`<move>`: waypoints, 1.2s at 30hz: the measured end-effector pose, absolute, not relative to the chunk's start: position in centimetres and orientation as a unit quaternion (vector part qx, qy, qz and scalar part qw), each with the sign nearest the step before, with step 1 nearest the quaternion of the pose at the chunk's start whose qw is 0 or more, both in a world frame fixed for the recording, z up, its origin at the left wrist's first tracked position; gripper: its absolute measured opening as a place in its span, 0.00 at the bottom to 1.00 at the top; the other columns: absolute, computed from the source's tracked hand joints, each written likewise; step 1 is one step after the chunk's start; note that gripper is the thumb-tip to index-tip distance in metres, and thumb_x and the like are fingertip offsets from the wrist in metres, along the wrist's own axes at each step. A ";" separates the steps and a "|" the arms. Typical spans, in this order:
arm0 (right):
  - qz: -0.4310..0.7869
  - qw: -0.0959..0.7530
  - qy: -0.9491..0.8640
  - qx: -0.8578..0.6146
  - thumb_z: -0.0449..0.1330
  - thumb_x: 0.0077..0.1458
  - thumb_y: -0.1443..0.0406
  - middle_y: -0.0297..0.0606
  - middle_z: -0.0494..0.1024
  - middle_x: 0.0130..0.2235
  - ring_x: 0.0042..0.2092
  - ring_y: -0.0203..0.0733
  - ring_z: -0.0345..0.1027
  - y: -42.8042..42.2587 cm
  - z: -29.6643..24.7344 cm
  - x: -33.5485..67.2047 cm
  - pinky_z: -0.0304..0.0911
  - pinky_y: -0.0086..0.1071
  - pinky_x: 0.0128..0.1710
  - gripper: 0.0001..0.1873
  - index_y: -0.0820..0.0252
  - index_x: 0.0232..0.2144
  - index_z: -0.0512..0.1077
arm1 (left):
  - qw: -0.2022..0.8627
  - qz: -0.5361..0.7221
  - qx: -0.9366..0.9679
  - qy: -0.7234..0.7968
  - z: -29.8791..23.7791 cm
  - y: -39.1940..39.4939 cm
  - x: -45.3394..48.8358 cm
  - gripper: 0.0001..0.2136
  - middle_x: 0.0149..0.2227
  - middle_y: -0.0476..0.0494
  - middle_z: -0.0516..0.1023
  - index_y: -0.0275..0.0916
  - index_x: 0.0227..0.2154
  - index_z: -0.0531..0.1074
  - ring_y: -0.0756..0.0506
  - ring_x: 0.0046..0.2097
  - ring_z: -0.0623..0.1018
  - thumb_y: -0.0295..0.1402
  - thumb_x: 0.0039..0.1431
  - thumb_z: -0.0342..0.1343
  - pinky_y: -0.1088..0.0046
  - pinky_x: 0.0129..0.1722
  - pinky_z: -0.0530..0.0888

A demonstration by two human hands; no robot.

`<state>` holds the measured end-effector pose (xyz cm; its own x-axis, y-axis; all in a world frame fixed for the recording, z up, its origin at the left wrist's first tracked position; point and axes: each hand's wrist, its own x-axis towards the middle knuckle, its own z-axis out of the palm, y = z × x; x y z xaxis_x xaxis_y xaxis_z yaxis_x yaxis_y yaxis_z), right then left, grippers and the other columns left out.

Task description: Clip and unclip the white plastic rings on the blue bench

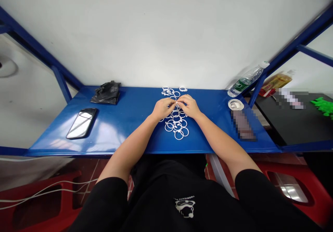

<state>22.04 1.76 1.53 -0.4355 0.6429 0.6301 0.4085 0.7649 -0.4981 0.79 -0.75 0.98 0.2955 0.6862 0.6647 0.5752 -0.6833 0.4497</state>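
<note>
White plastic rings (179,134), each with a small knob or clasp on its rim, lie loosely piled on the blue table (135,121). Over the middle of this pile, my left hand (163,108) and my right hand (189,105) meet at the fingertips. Both are closed in a pinch around a small white piece (177,102), which looks like the clasp part of one such ring. My fingers cover most of it, so whether its loop is open or fastened cannot be seen. Several more rings (168,91) lie beyond my hands near the wall.
At left are a phone (81,123) and a crumpled black plastic bag (107,92). A water bottle (247,80) leans by the blue frame at right, near a white coiled roll (236,104) and a blurred-out item (243,125). Red stools (316,190) stand below.
</note>
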 end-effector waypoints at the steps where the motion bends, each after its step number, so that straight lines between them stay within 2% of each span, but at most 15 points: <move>1: 0.135 0.423 -0.839 -0.315 0.59 0.70 0.57 0.41 0.83 0.42 0.46 0.49 0.75 1.8 1.6 22.1 0.70 0.47 0.52 0.11 0.53 0.39 0.80 | 0.064 0.441 0.804 0.395 1.0 -0.8 0.8 0.09 0.36 0.45 0.84 0.41 0.39 0.81 0.48 0.36 0.81 0.37 0.72 0.57 0.71 0.40 0.76; 11: 0.161 0.413 -0.840 -0.314 0.52 0.73 0.54 0.41 0.79 0.38 0.43 0.48 0.72 1.5 1.9 21.9 0.68 0.44 0.48 0.18 0.54 0.35 0.74 | 0.092 0.451 0.800 0.384 1.0 -0.7 0.7 0.09 0.37 0.45 0.85 0.41 0.38 0.81 0.47 0.37 0.83 0.36 0.72 0.57 0.71 0.41 0.77; 13: 0.158 0.426 -0.828 -0.329 0.52 0.74 0.53 0.41 0.80 0.39 0.44 0.48 0.72 1.6 1.7 21.8 0.69 0.44 0.49 0.18 0.54 0.39 0.76 | 0.087 0.459 0.795 0.386 1.0 -0.7 0.7 0.09 0.38 0.45 0.85 0.42 0.39 0.81 0.46 0.39 0.83 0.37 0.72 0.57 0.70 0.42 0.78; 15: 0.159 0.430 -0.821 -0.342 0.52 0.74 0.51 0.42 0.81 0.42 0.46 0.49 0.73 1.6 1.4 21.8 0.69 0.45 0.50 0.19 0.54 0.46 0.77 | 0.085 0.464 0.793 0.385 1.1 -0.7 0.7 0.09 0.40 0.44 0.86 0.42 0.41 0.81 0.45 0.41 0.84 0.37 0.73 0.57 0.69 0.44 0.78; 18: 0.163 0.418 -0.824 -0.347 0.50 0.74 0.47 0.43 0.83 0.47 0.50 0.51 0.74 1.9 1.2 22.0 0.69 0.47 0.54 0.24 0.52 0.55 0.77 | 0.105 0.462 0.794 0.379 1.1 -0.8 0.7 0.10 0.44 0.43 0.86 0.42 0.45 0.81 0.44 0.46 0.85 0.36 0.73 0.55 0.67 0.49 0.79; 22: 0.150 0.415 -0.823 -0.358 0.45 0.75 0.45 0.44 0.84 0.46 0.50 0.51 0.75 2.2 1.3 22.4 0.68 0.47 0.55 0.30 0.54 0.46 0.81 | 0.156 0.491 0.766 0.384 0.8 -0.8 0.6 0.16 0.45 0.44 0.86 0.42 0.60 0.74 0.45 0.46 0.85 0.35 0.75 0.51 0.67 0.52 0.79; 24: 0.147 0.410 -0.821 -0.369 0.44 0.76 0.46 0.44 0.84 0.44 0.49 0.50 0.76 2.5 1.3 22.7 0.68 0.47 0.54 0.31 0.55 0.42 0.81 | 0.157 0.505 0.743 0.410 0.6 -0.6 0.4 0.17 0.43 0.44 0.86 0.41 0.62 0.73 0.45 0.44 0.85 0.36 0.75 0.51 0.67 0.51 0.79; 26: 0.151 0.387 -0.828 -0.377 0.45 0.76 0.46 0.44 0.85 0.44 0.49 0.50 0.76 2.8 1.0 22.8 0.68 0.47 0.54 0.30 0.55 0.42 0.82 | 0.132 0.498 0.737 0.437 0.3 -0.1 0.1 0.15 0.44 0.42 0.86 0.41 0.57 0.76 0.44 0.47 0.85 0.37 0.75 0.51 0.65 0.53 0.78; 30: 0.153 0.317 -0.860 -0.369 0.49 0.75 0.50 0.45 0.84 0.52 0.55 0.52 0.75 3.5 0.1 22.7 0.66 0.50 0.61 0.25 0.56 0.52 0.81 | 0.083 0.422 0.777 0.460 -0.7 1.0 -0.5 0.12 0.52 0.38 0.85 0.41 0.49 0.81 0.39 0.54 0.82 0.36 0.72 0.54 0.56 0.60 0.76; 33: 0.141 0.266 -0.876 -0.376 0.53 0.73 0.50 0.45 0.79 0.62 0.65 0.56 0.69 3.7 -0.7 22.5 0.62 0.56 0.66 0.24 0.53 0.60 0.77 | 0.078 0.354 0.799 0.480 -1.8 1.4 -0.7 0.14 0.59 0.38 0.81 0.44 0.52 0.81 0.35 0.61 0.79 0.40 0.69 0.60 0.50 0.64 0.73; 36: 0.138 0.225 -0.879 -0.397 0.57 0.71 0.49 0.44 0.73 0.68 0.70 0.61 0.63 3.7 -1.1 22.5 0.58 0.62 0.69 0.26 0.48 0.64 0.75 | 0.085 0.320 0.809 0.486 -2.5 1.4 -0.6 0.18 0.62 0.38 0.79 0.46 0.57 0.80 0.32 0.64 0.76 0.43 0.67 0.63 0.47 0.66 0.71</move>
